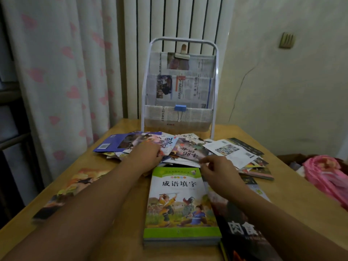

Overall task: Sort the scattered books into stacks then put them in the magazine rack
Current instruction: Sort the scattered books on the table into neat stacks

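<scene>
From where I stand, the person leans over the wooden table [120, 129] and both hands are in the heap of scattered books [188, 149] that lies at about twelve o'clock from the body, just in front of the magazine rack [179, 87]. The left hand [146, 156] lies on the heap with the fingers spread and rather flat, pressing on the covers and not closed round any of them. The right hand [219, 169] is at one o'clock, with thumb and first fingers brought together at the edge of a thin book; it seems to pinch that edge, but the exact book I cannot tell. Directly before the person is a tidy stack with a green book [178, 200] on top, a dark book [243, 232] lies at four o'clock touching it, and an orange book [73, 191] lies apart at nine o'clock. I think the danger is in the heap: the books overlap loosely, so pulling one from below can drag its neighbours, and those at two o'clock are close to the table edge and may slide down. The thin covers can also bend or tear if held only by a corner. The rack's pockets look made of newspaper held by clips, so heavy stacks might tear them or tip the rack.
</scene>
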